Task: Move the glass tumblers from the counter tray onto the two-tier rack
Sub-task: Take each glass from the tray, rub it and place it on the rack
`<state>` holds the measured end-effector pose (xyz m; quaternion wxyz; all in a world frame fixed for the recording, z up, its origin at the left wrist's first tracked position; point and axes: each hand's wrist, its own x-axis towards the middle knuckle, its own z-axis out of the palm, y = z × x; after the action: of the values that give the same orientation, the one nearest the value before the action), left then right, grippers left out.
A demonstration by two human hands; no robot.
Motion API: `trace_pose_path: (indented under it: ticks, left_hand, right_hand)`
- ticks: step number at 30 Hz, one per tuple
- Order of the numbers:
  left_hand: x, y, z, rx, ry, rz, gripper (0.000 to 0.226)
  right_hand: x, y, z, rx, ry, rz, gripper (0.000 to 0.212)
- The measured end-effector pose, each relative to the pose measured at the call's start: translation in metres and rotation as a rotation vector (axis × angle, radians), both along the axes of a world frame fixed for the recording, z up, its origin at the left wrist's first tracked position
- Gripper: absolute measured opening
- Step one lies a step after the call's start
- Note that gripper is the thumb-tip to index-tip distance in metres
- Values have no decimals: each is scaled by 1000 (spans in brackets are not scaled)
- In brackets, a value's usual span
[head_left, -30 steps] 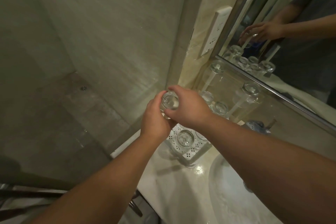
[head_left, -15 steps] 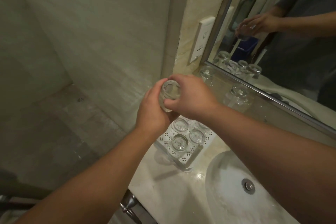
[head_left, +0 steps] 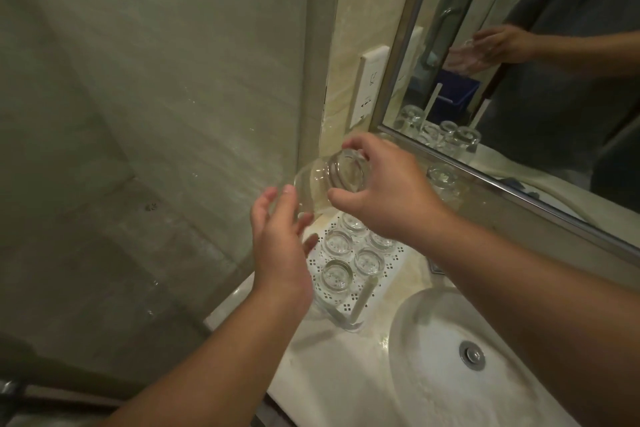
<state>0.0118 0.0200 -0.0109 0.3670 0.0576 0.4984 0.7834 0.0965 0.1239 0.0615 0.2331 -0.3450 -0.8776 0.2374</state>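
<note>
Gripping a clear glass tumbler by its thick base, your right hand has its thumb and fingers curled round the bottom end, so the glass lies tilted on its side in the air with its mouth pointing left and away, toward the grey-green shower wall. Your left hand sits just below and left of it, palm turned toward the glass, fingers straight and loosely spread; its fingertips are close to the tumbler's side near the rim, but you cannot tell from this view whether they touch it. The hand holds nothing. Directly under both hands stands the white perforated two-tier rack on the pale marble counter, and five more clear tumblers stand upside down on its top tier, packed close together, the far ones partly hidden by your right hand. Another inverted tumbler stands to the right of your right hand, near the mirror edge; what it rests on is hard to make out. The round white sink basin with its metal drain lies at the lower right, just beside the rack. A white wall socket plate sits on the wall beside the mirror frame.
</note>
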Motion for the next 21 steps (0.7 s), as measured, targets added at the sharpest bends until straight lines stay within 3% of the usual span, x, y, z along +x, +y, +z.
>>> trace_pose_path:
  ticks: [3, 7, 10, 15, 21]
  left_hand:
    - [7, 0, 10, -64, -283, -91, 50]
    - [7, -1, 19, -14, -536, -318, 90]
    - [2, -1, 24, 32, -603, -437, 111]
    - [-2, -3, 28, 75, -566, -538, 95]
    - [3, 2, 32, 66, -364, -478, 63]
  right_hand:
    - [5, -8, -4, 36, 31, -10, 61]
    - [10, -20, -9, 62, 115, 31, 58]
    - [15, -30, -15, 99, 177, 61, 57]
    - [25, -43, -23, 157, 267, 50, 58]
    - [42, -48, -33, 84, 249, -2, 67]
